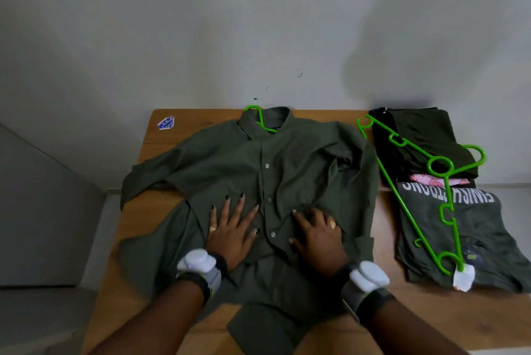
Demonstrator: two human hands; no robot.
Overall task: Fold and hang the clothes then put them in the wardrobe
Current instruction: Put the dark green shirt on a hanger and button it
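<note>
— How many hangers do you count from your end?
— I count two green ones: one hanger at the collar, a second hanger on the pile.
— Garments?
— Four. One button shirt, one dark folded piece, one pink piece, one grey printed tee.
— Hands?
— Two, a left hand and a right hand, each with one ring and one white wrist unit.
— Anything else?
— I see three buttons, one sticker, one paper tag and one table.
</note>
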